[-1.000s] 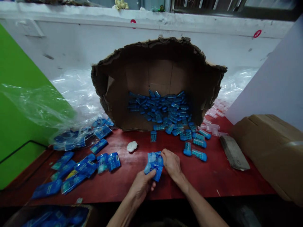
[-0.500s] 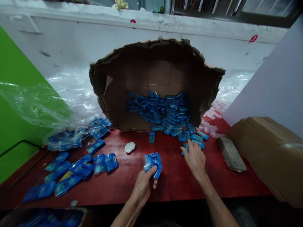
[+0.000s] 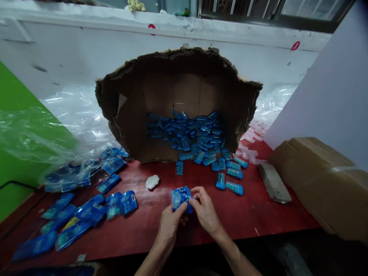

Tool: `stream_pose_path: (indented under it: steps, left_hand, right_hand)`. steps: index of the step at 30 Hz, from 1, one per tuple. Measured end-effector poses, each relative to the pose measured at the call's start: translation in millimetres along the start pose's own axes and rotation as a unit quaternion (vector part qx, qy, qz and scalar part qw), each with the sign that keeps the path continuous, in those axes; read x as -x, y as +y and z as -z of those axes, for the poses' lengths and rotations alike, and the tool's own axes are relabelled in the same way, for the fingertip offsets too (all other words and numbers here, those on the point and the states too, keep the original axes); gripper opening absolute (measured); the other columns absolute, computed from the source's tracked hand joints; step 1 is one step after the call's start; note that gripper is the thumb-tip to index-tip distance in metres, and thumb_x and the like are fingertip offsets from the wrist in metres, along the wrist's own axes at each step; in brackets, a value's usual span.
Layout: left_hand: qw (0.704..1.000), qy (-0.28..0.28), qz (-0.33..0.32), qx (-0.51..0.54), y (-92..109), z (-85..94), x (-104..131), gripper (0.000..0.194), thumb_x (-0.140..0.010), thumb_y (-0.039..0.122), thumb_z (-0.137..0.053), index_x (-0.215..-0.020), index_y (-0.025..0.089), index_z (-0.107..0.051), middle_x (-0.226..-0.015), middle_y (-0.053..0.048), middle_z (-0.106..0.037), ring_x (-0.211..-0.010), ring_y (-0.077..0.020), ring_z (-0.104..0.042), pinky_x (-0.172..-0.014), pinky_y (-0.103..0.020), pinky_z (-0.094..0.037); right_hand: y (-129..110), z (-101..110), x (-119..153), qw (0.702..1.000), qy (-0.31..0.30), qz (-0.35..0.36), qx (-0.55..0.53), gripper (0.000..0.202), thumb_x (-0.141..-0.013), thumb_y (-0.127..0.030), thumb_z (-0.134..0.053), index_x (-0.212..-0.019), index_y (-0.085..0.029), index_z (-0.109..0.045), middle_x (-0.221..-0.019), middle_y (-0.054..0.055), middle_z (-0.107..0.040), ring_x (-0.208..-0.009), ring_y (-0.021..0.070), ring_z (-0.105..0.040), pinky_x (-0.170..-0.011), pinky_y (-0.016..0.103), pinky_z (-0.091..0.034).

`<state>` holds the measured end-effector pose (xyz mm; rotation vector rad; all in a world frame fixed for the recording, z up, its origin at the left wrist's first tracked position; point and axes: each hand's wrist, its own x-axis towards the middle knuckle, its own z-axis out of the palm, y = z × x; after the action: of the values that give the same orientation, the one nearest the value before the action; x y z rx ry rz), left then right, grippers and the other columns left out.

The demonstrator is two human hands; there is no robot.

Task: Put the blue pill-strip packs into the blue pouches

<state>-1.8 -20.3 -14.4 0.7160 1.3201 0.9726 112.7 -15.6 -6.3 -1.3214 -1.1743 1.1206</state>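
Blue printed plastic packets (image 3: 180,195), apparently a small stack, are gripped in my left hand (image 3: 170,222), with the thumb across the front. My right hand (image 3: 205,211) is closed at the right edge of the packets, thumb and forefinger pinching there. Whether anything else is between those fingertips I cannot make out. Beyond my right hand lie small clear-and-blue cases (image 3: 234,188) with round blue pieces inside. A lone blue case (image 3: 179,168) stands apart in front of the carton.
A torn-edged cardboard carton (image 3: 115,126) opens toward me, with many blue cases (image 3: 186,134) inside. Filled blue packets (image 3: 92,211) lie at left on the red table (image 3: 149,230), near a white lump (image 3: 152,181). At right are a grey block (image 3: 274,184) and a closed brown box (image 3: 313,184).
My right hand has moved left from the loose cases to the packets in my left hand. Two cases formerly under it now show fully. The view has shifted slightly right.
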Motion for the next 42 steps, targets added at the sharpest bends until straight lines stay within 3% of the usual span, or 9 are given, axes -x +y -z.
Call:
stream_pose_path:
  steps: [7,12,14,17,21,26,32,36,42]
  left_hand:
    - [0.990,-0.092,0.056,0.091,7.6,-6.5,2.6,0.032,-0.058,0.040,-0.064,-0.069,0.011,-0.057,-0.053,-0.001,-0.058,-0.036,-0.0084,-0.048,-0.033,-0.019,-0.029]
    - [0.992,-0.049,0.069,0.091,9.1,-0.5,6.0,0.027,-0.058,0.036,-0.066,-0.063,0.012,-0.055,-0.047,0.001,-0.056,-0.032,-0.0047,-0.041,-0.030,-0.016,-0.024]
    - [0.986,-0.056,0.093,0.126,8.8,0.4,8.6,0.026,-0.062,0.037,-0.063,-0.065,0.012,-0.054,-0.051,-0.001,-0.058,-0.033,-0.0047,-0.042,-0.031,-0.016,-0.024]
    - [0.970,-0.071,0.147,0.180,8.9,0.5,11.9,0.021,-0.068,0.033,-0.059,-0.065,0.013,-0.051,-0.051,-0.002,-0.059,-0.033,-0.0048,-0.042,-0.030,-0.015,-0.024]
    - [0.947,-0.045,0.210,0.237,9.0,0.3,12.3,0.014,-0.072,0.024,-0.055,-0.067,0.015,-0.047,-0.046,0.001,-0.054,-0.033,-0.0047,-0.043,-0.032,-0.013,-0.027]
    - [0.949,-0.037,0.202,0.239,6.5,0.8,12.2,0.016,-0.074,0.028,-0.054,-0.068,0.015,-0.046,-0.046,0.001,-0.054,-0.034,-0.0051,-0.044,-0.032,-0.013,-0.029]
    - [0.950,-0.034,0.183,0.252,5.5,1.8,12.2,0.020,-0.073,0.032,-0.054,-0.069,0.014,-0.047,-0.048,0.000,-0.055,-0.036,-0.0056,-0.045,-0.033,-0.014,-0.032]
    - [0.953,-0.029,0.169,0.251,3.9,0.6,11.2,0.019,-0.074,0.031,-0.054,-0.069,0.014,-0.048,-0.049,-0.001,-0.056,-0.036,-0.0063,-0.046,-0.033,-0.015,-0.033]
    - [0.960,-0.019,0.140,0.243,0.2,0.1,11.1,0.020,-0.071,0.032,-0.057,-0.069,0.014,-0.048,-0.050,-0.001,-0.057,-0.037,-0.0066,-0.047,-0.033,-0.015,-0.033]
  right_hand:
    - [-11.4,9.8,-1.8,0.997,-0.048,0.035,0.041,0.017,-0.079,-0.026,-0.043,-0.094,-0.018,-0.049,-0.059,-0.006,-0.043,-0.053,0.0083,-0.043,-0.051,0.018,-0.036]
    - [-21.7,34.9,-12.5,0.972,-0.086,0.075,0.207,0.024,-0.080,-0.031,-0.043,-0.098,-0.019,-0.052,-0.067,-0.002,-0.053,-0.060,0.0111,-0.049,-0.058,0.021,-0.038]
    - [-19.1,51.0,-20.5,0.928,0.021,0.079,0.364,0.031,-0.080,-0.034,-0.044,-0.105,-0.017,-0.050,-0.080,0.005,-0.057,-0.073,0.0166,-0.051,-0.066,0.027,-0.038]
    - [-7.2,73.0,-32.4,0.799,0.156,0.013,0.581,0.036,-0.077,-0.037,-0.048,-0.104,-0.013,-0.051,-0.086,0.014,-0.056,-0.083,0.0261,-0.049,-0.067,0.035,-0.036]
    - [7.7,76.9,-34.8,0.742,0.121,-0.004,0.659,0.025,-0.079,-0.032,-0.046,-0.095,-0.015,-0.055,-0.081,0.014,-0.056,-0.082,0.0267,-0.048,-0.066,0.035,-0.033]
    - [10.7,60.0,-28.6,0.789,0.061,0.047,0.610,0.032,-0.077,-0.017,-0.045,-0.108,-0.021,-0.051,-0.087,0.010,-0.056,-0.085,0.0243,-0.048,-0.073,0.037,-0.031]
    - [-0.4,65.5,-30.3,0.982,-0.064,0.033,0.174,0.031,-0.071,-0.021,-0.052,-0.101,-0.020,-0.053,-0.094,0.003,-0.057,-0.086,0.0169,-0.052,-0.076,0.029,-0.038]
    - [-13.7,67.0,-17.9,0.991,-0.114,-0.037,-0.050,0.032,-0.067,-0.026,-0.059,-0.097,-0.018,-0.056,-0.087,0.001,-0.060,-0.075,0.0138,-0.054,-0.068,0.026,-0.042]
    - [-21.0,62.4,-4.8,0.991,-0.127,-0.047,0.000,0.025,-0.067,-0.023,-0.059,-0.092,-0.018,-0.060,-0.086,0.002,-0.061,-0.079,0.0155,-0.054,-0.073,0.028,-0.041]
